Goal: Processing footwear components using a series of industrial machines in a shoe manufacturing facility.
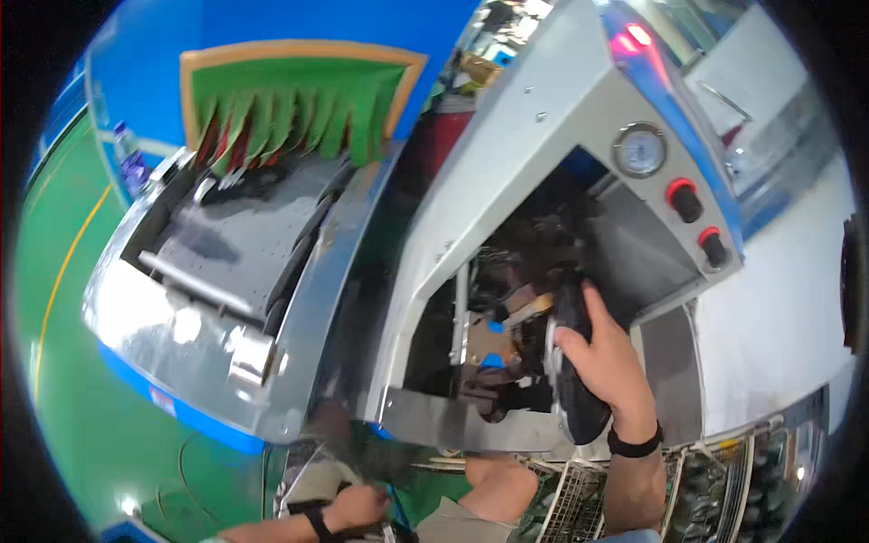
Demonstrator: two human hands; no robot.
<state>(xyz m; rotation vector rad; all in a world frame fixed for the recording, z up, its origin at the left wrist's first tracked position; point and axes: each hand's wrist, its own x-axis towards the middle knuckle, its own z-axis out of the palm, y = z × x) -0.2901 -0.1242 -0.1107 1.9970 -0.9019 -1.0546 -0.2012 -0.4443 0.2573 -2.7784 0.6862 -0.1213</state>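
Observation:
My right hand (608,357) grips a long black shoe (579,407) by its side, thumb on the near face and fingers round the back. The shoe stands on end at the opening of a pale grey machine (425,244). Left of it, inside the opening, sits a brownish metal fixture (489,348) with blue patches, beside dark parts that are hard to make out. Low at the front, my left hand (358,507) is closed near my lap. A dark thing beside its fingers is too unclear to name.
On the left runs a conveyor (226,231) with a dark shoe (240,185) before a green strip curtain (299,95). A gauge (640,149) and red-ringed knobs (683,199) stick out from the machine. Wire racks (579,498) stand low at the right.

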